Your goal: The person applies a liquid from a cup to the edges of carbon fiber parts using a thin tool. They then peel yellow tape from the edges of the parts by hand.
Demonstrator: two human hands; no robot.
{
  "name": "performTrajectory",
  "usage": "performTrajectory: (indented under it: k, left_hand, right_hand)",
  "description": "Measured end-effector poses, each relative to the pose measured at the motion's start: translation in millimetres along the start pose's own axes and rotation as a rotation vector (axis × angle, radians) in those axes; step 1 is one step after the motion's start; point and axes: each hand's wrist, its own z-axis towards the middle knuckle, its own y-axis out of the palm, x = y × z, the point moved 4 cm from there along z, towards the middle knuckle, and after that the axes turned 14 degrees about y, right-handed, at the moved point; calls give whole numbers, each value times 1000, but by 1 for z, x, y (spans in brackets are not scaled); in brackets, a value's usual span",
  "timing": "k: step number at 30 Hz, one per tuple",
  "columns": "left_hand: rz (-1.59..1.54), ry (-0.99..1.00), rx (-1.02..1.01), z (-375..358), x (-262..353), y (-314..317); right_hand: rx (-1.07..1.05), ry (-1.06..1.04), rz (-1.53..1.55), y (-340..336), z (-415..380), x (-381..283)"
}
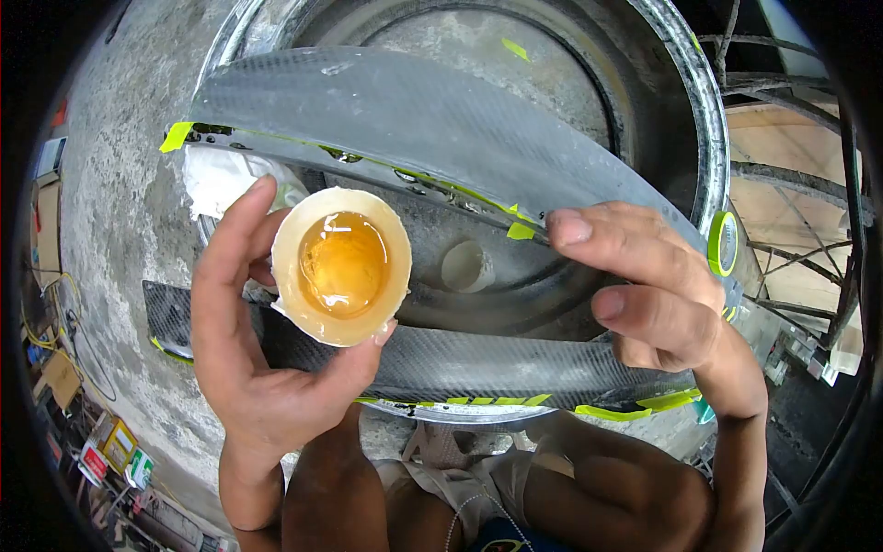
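A pale cup (400,262) with amber liquid (345,262) inside is gripped by the fingers and thumb of my left hand (267,340). My right hand (658,281) has its fingers apart and holds nothing; its index fingertip is at the lower edge of a curved grey carbon-weave panel (395,101). Yellow-green tape (521,230) sticks to that edge beside the fingertip. Nearer my body lies a second dark carbon-weave panel (478,366), partly hidden behind my left hand, with strips of the same tape along its near edge.
Both panels rest across a large round metal rim (713,120). Inside it stands a small translucent cup (467,267). White cloth (225,175) lies under the far panel's left end. A green tape roll (723,244) is at the right, near metal bars (782,184).
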Motion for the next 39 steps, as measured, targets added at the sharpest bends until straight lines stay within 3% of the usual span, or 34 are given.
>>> performTrajectory:
  k: [3, 5, 21, 36, 39]
  left_hand:
    - [15, -30, -3, -2, 0, -1]
    - [1, -23, 6, -3, 0, -3]
    - [25, -39, 43, -16, 9, -11]
    - [1, -48, 31, -21, 6, -12]
    - [-4, -52, 34, -22, 7, -11]
  right_hand:
    - [3, -5, -2, 1, -2, 1]
    - [253, -117, 52, 3, -5, 2]
    - [181, -25, -80, -6, -26, -5]
    - [222, -124, -12, 5, 3, 0]
    - [43, -53, -37, 3, 4, -1]
